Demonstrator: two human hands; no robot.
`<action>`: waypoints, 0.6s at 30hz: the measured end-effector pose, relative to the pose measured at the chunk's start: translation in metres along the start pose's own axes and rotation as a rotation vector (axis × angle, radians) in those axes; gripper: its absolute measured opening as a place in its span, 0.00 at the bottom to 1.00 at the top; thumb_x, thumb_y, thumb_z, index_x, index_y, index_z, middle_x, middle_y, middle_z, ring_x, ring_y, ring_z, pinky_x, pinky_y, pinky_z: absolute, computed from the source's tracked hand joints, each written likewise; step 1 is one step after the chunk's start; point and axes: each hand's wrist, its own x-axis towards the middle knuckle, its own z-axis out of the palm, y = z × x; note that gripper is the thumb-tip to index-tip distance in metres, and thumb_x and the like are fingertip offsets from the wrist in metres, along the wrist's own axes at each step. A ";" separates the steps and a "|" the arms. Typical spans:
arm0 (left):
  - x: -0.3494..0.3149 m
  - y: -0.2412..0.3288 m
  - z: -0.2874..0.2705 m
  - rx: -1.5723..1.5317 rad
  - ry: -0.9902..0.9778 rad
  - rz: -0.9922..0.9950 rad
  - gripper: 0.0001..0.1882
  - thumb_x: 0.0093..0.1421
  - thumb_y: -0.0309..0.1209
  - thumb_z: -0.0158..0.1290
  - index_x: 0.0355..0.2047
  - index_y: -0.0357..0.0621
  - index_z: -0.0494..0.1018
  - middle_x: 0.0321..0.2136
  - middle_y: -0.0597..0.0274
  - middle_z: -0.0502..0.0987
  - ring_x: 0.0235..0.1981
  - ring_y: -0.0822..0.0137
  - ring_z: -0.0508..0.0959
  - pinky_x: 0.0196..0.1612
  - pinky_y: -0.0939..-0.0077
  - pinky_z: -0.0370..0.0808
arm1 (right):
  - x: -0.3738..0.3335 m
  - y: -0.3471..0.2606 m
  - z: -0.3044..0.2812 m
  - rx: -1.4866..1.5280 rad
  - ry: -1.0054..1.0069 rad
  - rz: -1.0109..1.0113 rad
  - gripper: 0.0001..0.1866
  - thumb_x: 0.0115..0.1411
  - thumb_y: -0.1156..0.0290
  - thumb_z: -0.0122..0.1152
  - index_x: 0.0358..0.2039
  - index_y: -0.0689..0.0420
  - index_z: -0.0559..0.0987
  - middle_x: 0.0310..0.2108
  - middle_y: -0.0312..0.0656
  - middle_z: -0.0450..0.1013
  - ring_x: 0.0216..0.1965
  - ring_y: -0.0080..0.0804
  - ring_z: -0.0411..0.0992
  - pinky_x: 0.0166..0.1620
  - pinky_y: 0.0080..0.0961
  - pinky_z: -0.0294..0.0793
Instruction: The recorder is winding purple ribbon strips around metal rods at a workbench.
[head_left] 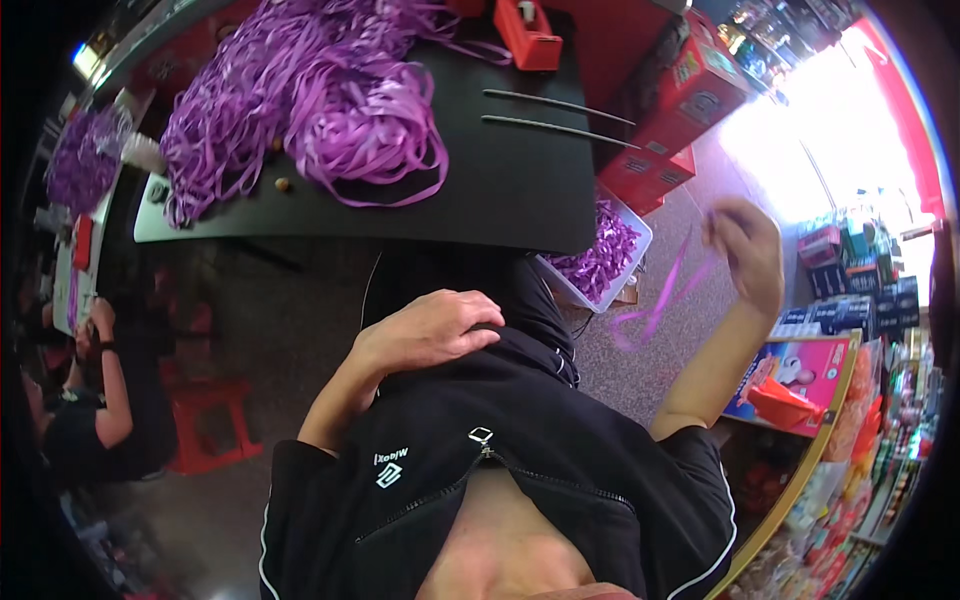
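My left hand (432, 328) lies on my lap over the black clothing, its fingers loosely bent and nothing seen in it. Out to the right, my right hand (748, 250) is raised and pinches a purple ribbon (665, 300), which hangs in a loop, smeared by motion. Below and left of that ribbon stands a pale plastic bin (640, 245) holding many short purple ribbon pieces (603, 250). On the black table (500, 190) ahead of me rests a large tangled heap of purple ribbon (370, 130).
Two thin metal rods (555, 115) stick out past the table's right edge. A red tape dispenser (530, 38) sits at the back. Red boxes (685, 95) are stacked right of the table. A co-worker's arm (113, 390) and a red stool (212, 420) are at left; a goods shelf (800, 480) is at right.
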 end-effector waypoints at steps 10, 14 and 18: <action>0.150 0.076 -0.102 0.407 0.490 0.120 0.13 0.57 0.33 0.51 0.36 0.36 0.75 0.34 0.48 0.77 0.37 0.52 0.78 0.40 0.65 0.73 | 0.157 0.143 0.001 -0.061 0.321 -0.015 0.13 0.55 0.76 0.60 0.42 0.66 0.78 0.30 0.39 0.78 0.30 0.20 0.74 0.33 0.14 0.72; 0.227 0.038 -0.124 0.296 0.594 0.108 0.12 0.56 0.31 0.51 0.36 0.36 0.76 0.29 0.46 0.78 0.33 0.54 0.80 0.37 0.66 0.74 | 0.176 0.149 0.020 0.322 0.131 0.003 0.12 0.54 0.76 0.63 0.40 0.64 0.78 0.32 0.40 0.77 0.31 0.21 0.75 0.35 0.14 0.72; 0.276 0.008 -0.121 0.228 0.595 0.124 0.12 0.54 0.30 0.51 0.35 0.36 0.77 0.29 0.47 0.79 0.34 0.55 0.80 0.39 0.69 0.74 | 0.161 0.149 0.025 0.287 0.016 0.088 0.12 0.55 0.75 0.63 0.39 0.64 0.77 0.32 0.40 0.77 0.31 0.21 0.74 0.35 0.14 0.72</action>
